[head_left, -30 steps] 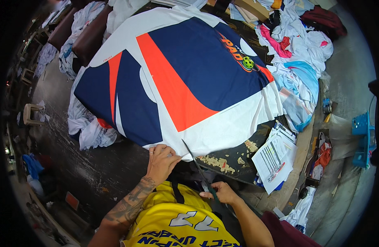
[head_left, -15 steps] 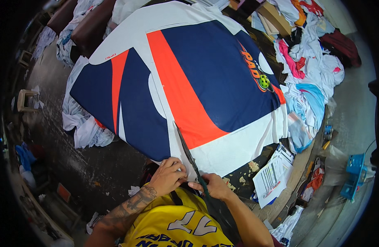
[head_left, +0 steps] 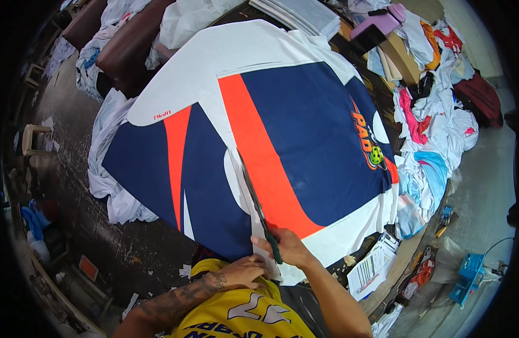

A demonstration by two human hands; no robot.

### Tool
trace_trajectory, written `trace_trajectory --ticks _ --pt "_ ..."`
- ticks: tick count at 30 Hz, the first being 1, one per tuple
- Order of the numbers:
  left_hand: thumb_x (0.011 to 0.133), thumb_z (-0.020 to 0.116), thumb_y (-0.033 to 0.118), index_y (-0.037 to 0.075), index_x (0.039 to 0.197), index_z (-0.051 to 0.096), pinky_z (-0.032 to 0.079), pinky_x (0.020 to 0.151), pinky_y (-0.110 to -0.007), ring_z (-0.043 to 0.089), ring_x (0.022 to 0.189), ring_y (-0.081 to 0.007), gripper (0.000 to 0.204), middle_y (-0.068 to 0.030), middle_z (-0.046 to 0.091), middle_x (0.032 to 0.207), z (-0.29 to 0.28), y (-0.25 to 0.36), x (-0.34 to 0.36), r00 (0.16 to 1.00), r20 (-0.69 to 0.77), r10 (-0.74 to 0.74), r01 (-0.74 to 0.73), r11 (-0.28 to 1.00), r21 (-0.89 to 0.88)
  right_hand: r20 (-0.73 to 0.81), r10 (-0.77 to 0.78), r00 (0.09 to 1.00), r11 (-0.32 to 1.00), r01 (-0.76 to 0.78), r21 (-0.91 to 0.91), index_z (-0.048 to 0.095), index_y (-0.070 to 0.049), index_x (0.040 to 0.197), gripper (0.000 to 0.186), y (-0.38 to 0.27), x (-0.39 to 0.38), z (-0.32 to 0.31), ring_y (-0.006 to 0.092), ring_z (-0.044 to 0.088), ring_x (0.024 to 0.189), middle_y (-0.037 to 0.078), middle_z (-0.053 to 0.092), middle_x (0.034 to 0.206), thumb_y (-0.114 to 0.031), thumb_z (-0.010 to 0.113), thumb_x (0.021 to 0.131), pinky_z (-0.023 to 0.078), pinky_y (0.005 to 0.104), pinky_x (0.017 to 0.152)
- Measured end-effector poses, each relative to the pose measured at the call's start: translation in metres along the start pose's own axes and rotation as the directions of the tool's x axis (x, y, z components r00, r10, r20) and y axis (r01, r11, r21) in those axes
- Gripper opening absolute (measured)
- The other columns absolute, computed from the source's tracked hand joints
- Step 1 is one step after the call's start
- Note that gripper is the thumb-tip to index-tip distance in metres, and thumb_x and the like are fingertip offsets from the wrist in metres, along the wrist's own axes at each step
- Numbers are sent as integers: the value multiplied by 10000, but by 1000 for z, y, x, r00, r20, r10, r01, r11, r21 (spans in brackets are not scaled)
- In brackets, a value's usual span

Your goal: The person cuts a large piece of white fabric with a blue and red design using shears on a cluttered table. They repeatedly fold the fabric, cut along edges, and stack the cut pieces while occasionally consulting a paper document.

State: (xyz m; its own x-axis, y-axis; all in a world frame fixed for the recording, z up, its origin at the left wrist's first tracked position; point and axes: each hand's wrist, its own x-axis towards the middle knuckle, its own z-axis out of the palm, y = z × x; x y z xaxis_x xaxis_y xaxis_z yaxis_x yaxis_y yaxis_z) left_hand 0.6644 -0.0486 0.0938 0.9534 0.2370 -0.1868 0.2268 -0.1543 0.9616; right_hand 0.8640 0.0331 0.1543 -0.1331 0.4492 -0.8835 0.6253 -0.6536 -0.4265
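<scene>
A large printed fabric sheet (head_left: 293, 129) in navy, red-orange and white, with a logo on its right, covers the table. My right hand (head_left: 282, 245) grips long scissors (head_left: 272, 243) with dark green handles. Their blades lie along the white band between the left navy panel (head_left: 209, 186) and the long red stripe (head_left: 254, 135). My left hand (head_left: 245, 270), fingers curled, grips the fabric's near white edge just below the scissors, beside the yellow shirt I wear (head_left: 225, 321).
Piled cloth (head_left: 434, 124) lies along the right, papers (head_left: 369, 270) near the front right, and a blue plastic holder (head_left: 465, 276) farther right. Maroon padded seats (head_left: 121, 56) stand at the back left, a stool (head_left: 31, 138) at the left, a cardboard box (head_left: 400, 53) at the back right.
My right hand has moved up with the scissors, whose blades now reach farther along the white band. My left hand has moved rightward and down. The whole view has shifted.
</scene>
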Motion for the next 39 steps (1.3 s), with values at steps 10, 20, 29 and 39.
trace_trajectory --ticks 10,20,29,39 --pt "1034 683 405 35 1276 721 551 1025 -416 733 1134 -298 443 -167 768 1202 -50 -38 36 933 359 35 161 851 -501 -65 -56 996 996 60 60 739 18 918 832 -106 53 -38 254 709 868 127 705 827 -808 766 823 545 435 776" --pt "916 702 234 -10 918 760 602 772 -463 763 808 -363 250 -222 766 908 -222 -12 -4 866 -226 -447 390 885 -255 -42 -3 999 997 7 73 706 11 846 831 -189 122 -73 227 674 803 104 676 787 -817 774 814 527 410 735" --pt "992 696 421 -34 1648 349 80 1304 -685 174 1644 -447 871 -206 251 1772 -250 -72 -50 351 -910 -221 803 570 171 21 -270 962 938 259 230 706 -49 752 610 -280 157 -98 141 613 515 29 597 601 -628 796 920 452 289 470" --pt "995 714 156 -7 1518 522 560 859 -575 723 1051 -481 580 -307 727 1228 -267 -44 -18 299 -950 -95 493 867 69 -802 -38 597 896 376 237 638 -17 796 568 38 -45 -17 105 455 661 -7 479 654 -515 898 879 408 370 582"
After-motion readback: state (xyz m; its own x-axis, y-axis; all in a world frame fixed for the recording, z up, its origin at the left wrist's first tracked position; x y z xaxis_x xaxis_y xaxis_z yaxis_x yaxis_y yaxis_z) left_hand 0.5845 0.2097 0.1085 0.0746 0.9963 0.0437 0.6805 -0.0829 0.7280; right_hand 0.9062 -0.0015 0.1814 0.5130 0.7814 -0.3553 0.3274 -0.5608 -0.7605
